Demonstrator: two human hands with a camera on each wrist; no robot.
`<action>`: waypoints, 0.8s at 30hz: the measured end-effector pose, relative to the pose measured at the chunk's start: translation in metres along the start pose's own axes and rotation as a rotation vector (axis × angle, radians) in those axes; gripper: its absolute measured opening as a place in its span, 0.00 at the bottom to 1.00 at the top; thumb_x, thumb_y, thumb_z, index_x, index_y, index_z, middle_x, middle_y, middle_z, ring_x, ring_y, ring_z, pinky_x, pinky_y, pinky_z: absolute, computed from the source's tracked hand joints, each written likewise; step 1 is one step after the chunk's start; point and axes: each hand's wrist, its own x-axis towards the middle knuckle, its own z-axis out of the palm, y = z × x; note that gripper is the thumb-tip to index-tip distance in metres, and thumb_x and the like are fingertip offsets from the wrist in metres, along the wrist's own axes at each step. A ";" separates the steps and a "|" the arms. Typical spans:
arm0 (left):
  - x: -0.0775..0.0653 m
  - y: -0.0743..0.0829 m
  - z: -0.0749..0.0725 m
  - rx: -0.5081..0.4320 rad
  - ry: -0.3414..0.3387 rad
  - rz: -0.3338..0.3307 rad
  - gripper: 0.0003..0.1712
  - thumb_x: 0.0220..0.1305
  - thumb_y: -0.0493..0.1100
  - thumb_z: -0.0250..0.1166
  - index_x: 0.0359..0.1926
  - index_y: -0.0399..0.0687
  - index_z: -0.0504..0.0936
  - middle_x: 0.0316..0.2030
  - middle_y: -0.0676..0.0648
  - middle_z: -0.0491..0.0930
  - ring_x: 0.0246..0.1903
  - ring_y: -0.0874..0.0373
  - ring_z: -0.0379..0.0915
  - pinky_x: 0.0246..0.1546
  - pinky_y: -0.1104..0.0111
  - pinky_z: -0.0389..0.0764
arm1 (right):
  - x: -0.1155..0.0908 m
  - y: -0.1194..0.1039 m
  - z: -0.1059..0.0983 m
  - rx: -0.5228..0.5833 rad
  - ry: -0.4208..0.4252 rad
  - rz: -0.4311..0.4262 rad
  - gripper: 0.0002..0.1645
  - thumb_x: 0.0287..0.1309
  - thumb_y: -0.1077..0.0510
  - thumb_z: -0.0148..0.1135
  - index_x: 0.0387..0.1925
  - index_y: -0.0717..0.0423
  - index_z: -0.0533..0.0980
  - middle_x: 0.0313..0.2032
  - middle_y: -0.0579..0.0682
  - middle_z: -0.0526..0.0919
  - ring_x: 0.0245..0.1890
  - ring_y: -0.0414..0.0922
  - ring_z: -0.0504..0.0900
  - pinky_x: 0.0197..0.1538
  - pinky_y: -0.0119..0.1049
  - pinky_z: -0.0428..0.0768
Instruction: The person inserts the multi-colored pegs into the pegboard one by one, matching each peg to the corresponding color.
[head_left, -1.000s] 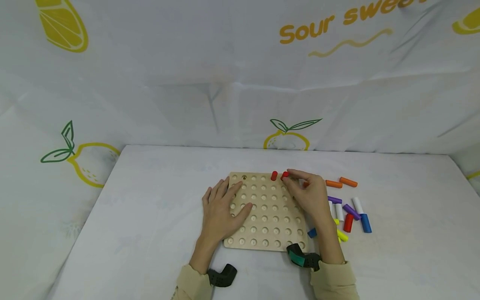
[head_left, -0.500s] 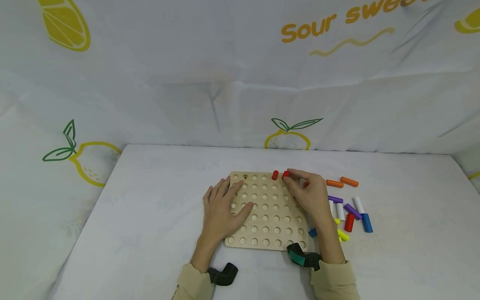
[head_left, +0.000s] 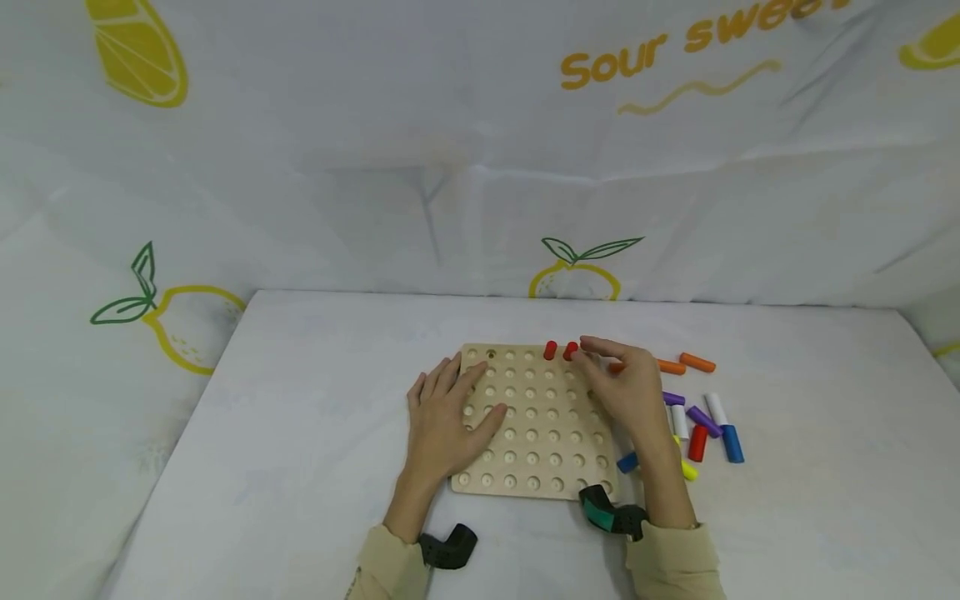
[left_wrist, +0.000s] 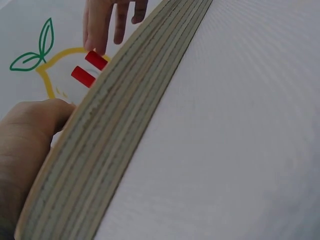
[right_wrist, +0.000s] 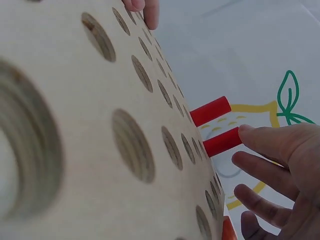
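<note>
- Left hand (head_left: 444, 418): laid, fingers spread, upon the pegboard (head_left: 521, 446) on the desk (head_left: 285, 467).
- Right hand (head_left: 624, 385): fingers parted, grip released; a red peg (head_left: 571, 351), seated in the far row, is touched by the thumb.

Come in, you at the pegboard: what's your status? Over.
Left hand rests on the board. Right hand touching one of two red pegs standing in it. Loose pegs lie rightward, seemingly not in the way.

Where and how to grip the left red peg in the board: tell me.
The left red peg is probably best pinched near its top, from above, across its near and far sides: it stands upright in the board, and the other red peg stands close on its right.
</note>
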 end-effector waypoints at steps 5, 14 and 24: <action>0.001 0.000 0.000 -0.003 -0.002 -0.006 0.37 0.61 0.63 0.63 0.69 0.59 0.76 0.75 0.41 0.67 0.76 0.41 0.59 0.74 0.36 0.50 | -0.003 -0.004 0.000 -0.009 -0.009 0.008 0.21 0.68 0.53 0.64 0.58 0.57 0.82 0.59 0.58 0.85 0.62 0.55 0.79 0.54 0.46 0.80; 0.000 -0.001 0.000 -0.001 -0.003 0.000 0.37 0.60 0.64 0.63 0.69 0.60 0.76 0.75 0.41 0.67 0.75 0.41 0.59 0.74 0.36 0.50 | -0.018 -0.004 -0.007 -0.058 0.038 0.019 0.23 0.68 0.49 0.63 0.58 0.57 0.83 0.58 0.60 0.85 0.52 0.55 0.81 0.51 0.47 0.80; 0.000 -0.002 0.001 0.004 0.001 0.004 0.36 0.60 0.64 0.63 0.69 0.61 0.77 0.75 0.42 0.68 0.75 0.41 0.60 0.74 0.37 0.51 | -0.031 0.002 -0.024 -0.114 0.126 -0.060 0.17 0.64 0.55 0.68 0.51 0.61 0.85 0.30 0.60 0.83 0.13 0.40 0.59 0.15 0.29 0.58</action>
